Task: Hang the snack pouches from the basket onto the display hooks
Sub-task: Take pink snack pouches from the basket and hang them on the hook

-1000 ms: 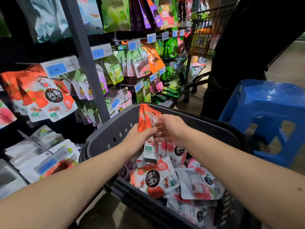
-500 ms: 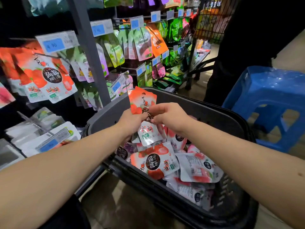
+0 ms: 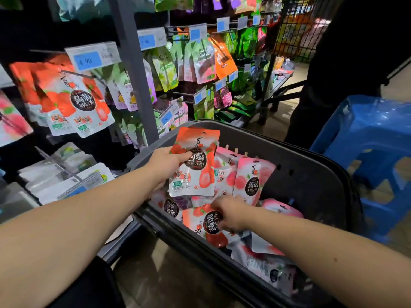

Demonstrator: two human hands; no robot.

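My left hand (image 3: 165,163) grips an orange-and-white strawberry pouch (image 3: 195,174) upright over the left rim of the dark basket (image 3: 311,174). My right hand (image 3: 231,215) reaches down into the basket, fingers curled on another strawberry pouch (image 3: 211,227) lying on the pile. A pink pouch (image 3: 251,181) leans upright behind it. Matching strawberry pouches (image 3: 75,103) hang from a display hook (image 3: 77,73) at the left under a blue price tag.
A grey shelf upright (image 3: 133,70) stands between the hook and the basket. Green, purple and orange pouches (image 3: 200,58) fill hooks further right. A blue plastic stool (image 3: 367,152) is right of the basket. A person in dark clothes (image 3: 333,74) stands behind.
Both hands held one pouch together over the basket; now only my left hand holds it, turned face-on, and my right hand has dropped onto a pouch in the pile.
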